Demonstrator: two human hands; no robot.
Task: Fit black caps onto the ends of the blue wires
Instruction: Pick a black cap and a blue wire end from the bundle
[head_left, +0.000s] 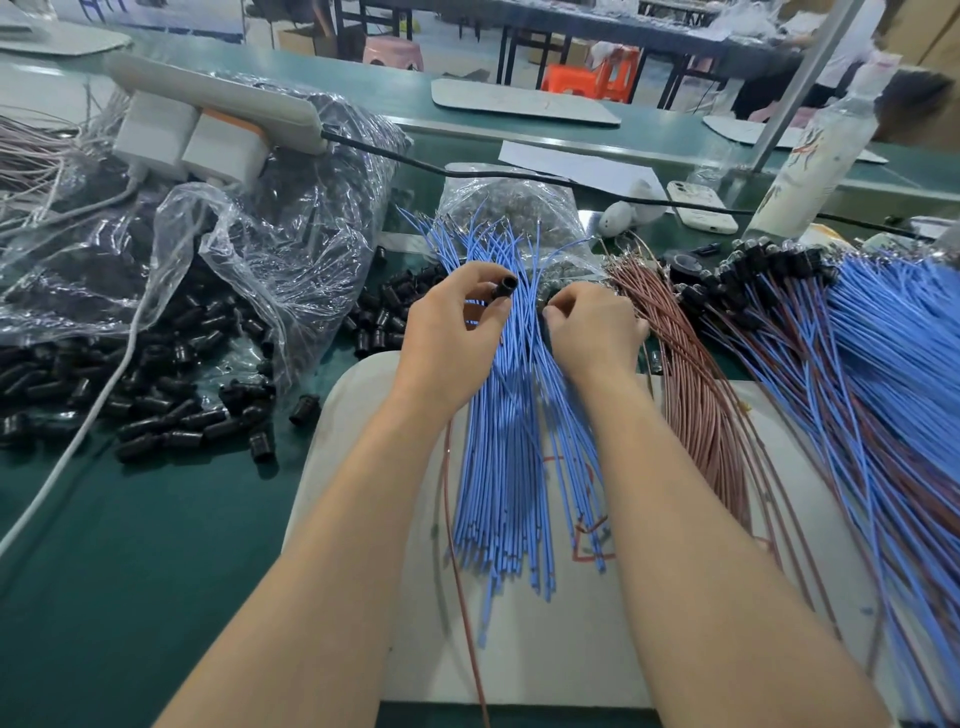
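Note:
A loose bundle of blue wires (511, 447) lies fanned out on a white board (353, 415) in the middle of the bench. My left hand (447, 338) hovers over the bundle's upper part and pinches one black cap (503, 287) between thumb and fingers. My right hand (592, 332) rests on the bundle just to the right, its fingers curled and pinching wires near their far ends. Loose black caps (156, 395) spill from a clear plastic bag (249, 249) on the left.
A bundle of brown wires (696, 395) lies right of the blue one, with a pile of capped blue and brown wires (857, 332) at far right. A power strip (218, 119), a phone (701, 205) and a white bottle (810, 166) sit behind. The green bench (130, 545) shows at lower left.

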